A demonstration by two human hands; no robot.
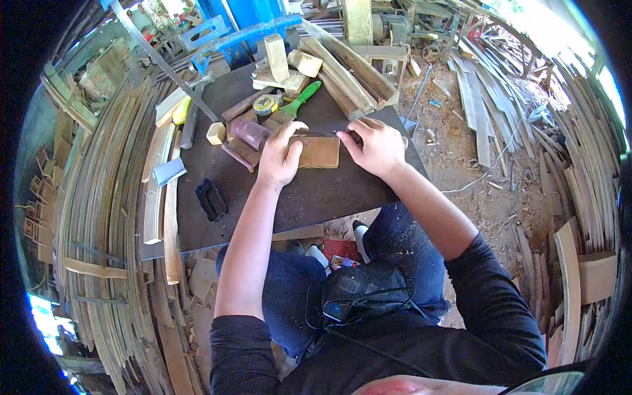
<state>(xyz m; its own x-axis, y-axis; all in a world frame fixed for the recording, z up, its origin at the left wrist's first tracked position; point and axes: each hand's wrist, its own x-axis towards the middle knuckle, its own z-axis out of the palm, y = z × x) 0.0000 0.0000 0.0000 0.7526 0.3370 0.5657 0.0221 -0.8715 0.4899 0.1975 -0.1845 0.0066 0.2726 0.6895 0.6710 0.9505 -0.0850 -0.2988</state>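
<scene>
One rectangular wooden block (319,154), flat-faced and warm brown, is between the hands over the dark table (296,197), the left hand (280,157) clasping its left end between thumb and fingers. The right hand (378,146) brings thumb and forefinger together by its far right corner, pinching what I cannot tell; beyond lie one green-handled brush (306,95) and one yellow roll (264,104).

Daylight glares white at upper right and lower left, while fisheye distortion bends edges.
</scene>
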